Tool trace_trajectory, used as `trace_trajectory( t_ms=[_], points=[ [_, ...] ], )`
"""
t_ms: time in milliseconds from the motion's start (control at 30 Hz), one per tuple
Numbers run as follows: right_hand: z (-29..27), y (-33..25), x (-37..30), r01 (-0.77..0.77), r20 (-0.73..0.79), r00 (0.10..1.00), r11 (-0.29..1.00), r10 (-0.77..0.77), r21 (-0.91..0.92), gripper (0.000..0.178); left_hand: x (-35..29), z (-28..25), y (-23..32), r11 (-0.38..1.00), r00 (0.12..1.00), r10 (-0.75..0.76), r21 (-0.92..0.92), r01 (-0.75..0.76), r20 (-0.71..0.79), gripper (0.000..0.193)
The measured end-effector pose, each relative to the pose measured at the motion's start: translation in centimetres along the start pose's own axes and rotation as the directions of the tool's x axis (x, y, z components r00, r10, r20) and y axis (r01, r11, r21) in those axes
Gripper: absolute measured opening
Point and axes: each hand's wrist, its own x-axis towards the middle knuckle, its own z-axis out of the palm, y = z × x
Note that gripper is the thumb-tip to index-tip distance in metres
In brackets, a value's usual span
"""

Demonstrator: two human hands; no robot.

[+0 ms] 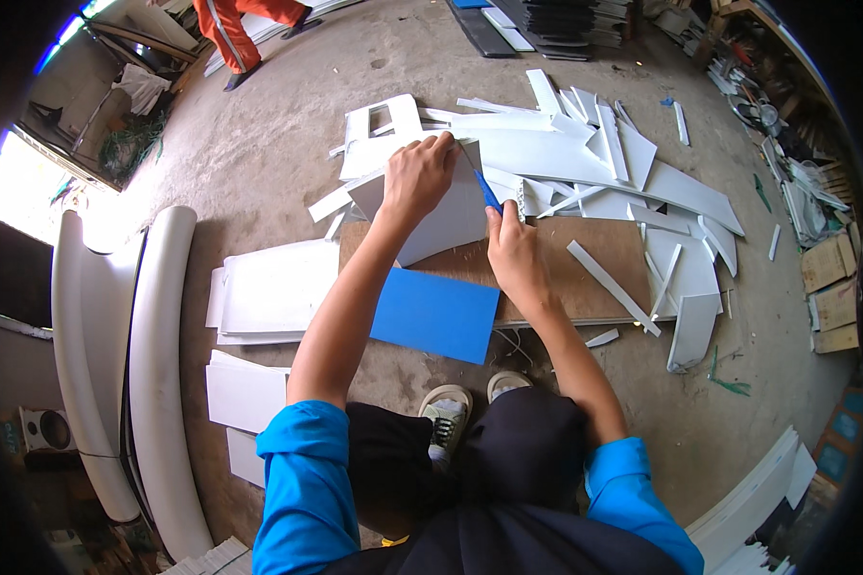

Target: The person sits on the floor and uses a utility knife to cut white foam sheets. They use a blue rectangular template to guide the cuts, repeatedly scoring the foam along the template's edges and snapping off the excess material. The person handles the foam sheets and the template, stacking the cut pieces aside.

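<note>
My left hand (420, 174) is closed on the upper edge of a white board (443, 225), which stands tilted above a brown wooden board (585, 251). A blue utility knife (487, 192) is gripped in my right hand (518, 254). Its blade points up and left, close to the right edge of the white board; whether it touches, I cannot tell. A flat blue sheet (436, 314) lies nearer to me, beneath my forearms. Left of it is a stack of white panels (276, 287).
Beyond the wooden board spreads a heap of white offcuts (585, 158). Large white rolls (163, 364) stand at the left. A person in orange trousers (225, 34) is at the far left. Dark stacked sheets (558, 29) sit at the back, with clutter (796, 192) along the right.
</note>
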Motion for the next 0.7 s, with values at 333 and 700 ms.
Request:
trace_trajectory(
  t_ms=[333, 700],
  points=[
    [-0.1, -0.2, 3.3, 0.035, 0.073, 0.997, 0.999, -0.034, -0.019, 0.027, -0.6, -0.1, 0.9, 0.999, 0.994, 0.000, 0.033, -0.004, 0.107, 0.023],
    [-0.8, -0.8, 2.3, -0.008, 0.152, 0.988, 0.999, 0.015, -0.049, 0.030, -1.0, -0.3, 1.2, 0.994, 0.994, 0.000, 0.113, -0.013, 0.110, 0.023]
  ],
)
